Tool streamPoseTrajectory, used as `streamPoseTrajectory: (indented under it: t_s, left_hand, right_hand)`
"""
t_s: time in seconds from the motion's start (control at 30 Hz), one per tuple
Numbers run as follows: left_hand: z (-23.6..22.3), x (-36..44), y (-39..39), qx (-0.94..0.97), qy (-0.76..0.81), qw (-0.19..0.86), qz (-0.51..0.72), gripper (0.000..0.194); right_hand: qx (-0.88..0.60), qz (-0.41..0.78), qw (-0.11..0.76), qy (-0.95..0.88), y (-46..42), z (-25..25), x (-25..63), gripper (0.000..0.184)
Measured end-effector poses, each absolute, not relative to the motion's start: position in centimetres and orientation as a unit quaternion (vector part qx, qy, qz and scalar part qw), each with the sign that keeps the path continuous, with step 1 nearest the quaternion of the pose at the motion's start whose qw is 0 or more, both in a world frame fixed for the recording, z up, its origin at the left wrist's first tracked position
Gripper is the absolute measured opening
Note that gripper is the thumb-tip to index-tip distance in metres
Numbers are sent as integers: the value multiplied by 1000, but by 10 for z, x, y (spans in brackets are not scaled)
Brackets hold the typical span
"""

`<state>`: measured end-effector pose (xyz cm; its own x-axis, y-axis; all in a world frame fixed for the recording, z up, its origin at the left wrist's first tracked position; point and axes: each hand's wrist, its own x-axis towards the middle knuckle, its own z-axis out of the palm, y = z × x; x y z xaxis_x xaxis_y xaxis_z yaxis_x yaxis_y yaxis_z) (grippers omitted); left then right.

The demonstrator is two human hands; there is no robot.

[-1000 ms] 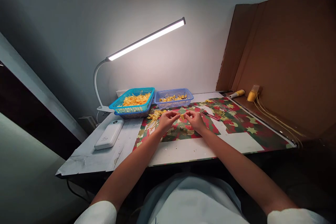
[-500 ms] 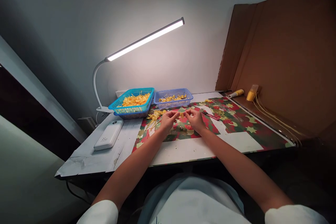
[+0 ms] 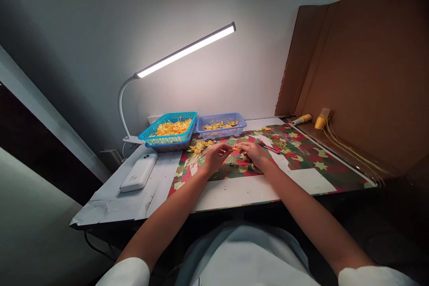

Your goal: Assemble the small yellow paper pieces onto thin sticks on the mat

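My left hand (image 3: pixel 216 157) and my right hand (image 3: pixel 253 152) meet over the patterned mat (image 3: pixel 241 173), fingertips nearly touching. Pinched between them is a small yellow piece (image 3: pixel 235 147), too small to tell its exact kind; it looks like a bit of yellow ribbon or petal. Both hands have their fingers closed on it. Left of my left hand lies a bundle of yellow strips (image 3: pixel 197 149). Beyond my right hand rests a dark pink-and-black slim tool (image 3: pixel 270 147), its kind unclear.
A turquoise basket (image 3: pixel 144 137) of yellow pieces sits on another basket, beside a purple basket (image 3: pixel 241 129). A white power bank (image 3: pixel 139 173) lies at left under a lit desk lamp (image 3: pixel 187 50). Yellow thread spools (image 3: pixel 321 120) stand right, by a cardboard wall (image 3: pixel 362 62).
Both hands have shifted slightly to the right, and their wrists and fingers have turned. The small yellow piece stays between the fingertips.
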<state>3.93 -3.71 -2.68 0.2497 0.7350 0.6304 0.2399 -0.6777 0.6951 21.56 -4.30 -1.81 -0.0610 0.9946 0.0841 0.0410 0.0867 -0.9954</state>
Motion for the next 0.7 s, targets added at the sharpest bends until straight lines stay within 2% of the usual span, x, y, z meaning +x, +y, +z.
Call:
streamPoseTrajectory:
  t_s: [0.23, 0.5, 0.57, 0.7]
  left_hand:
    - [-24, 40, -39, 756, 316, 249, 516, 13]
    - [-25, 37, -34, 792, 308, 220, 479, 4]
    - [-26, 37, -33, 810, 302, 194, 464, 5]
    - [-29, 37, -30, 823, 298, 168, 454, 13]
  right_hand:
    - [-423, 464, 488, -606, -45, -22, 215, 29]
    - [-401, 431, 612, -528, -30, -26, 215, 36]
    - [-402, 432, 630, -506, -28, -25, 218, 39]
    - [-382, 492, 606, -495, -33, -19, 219, 35]
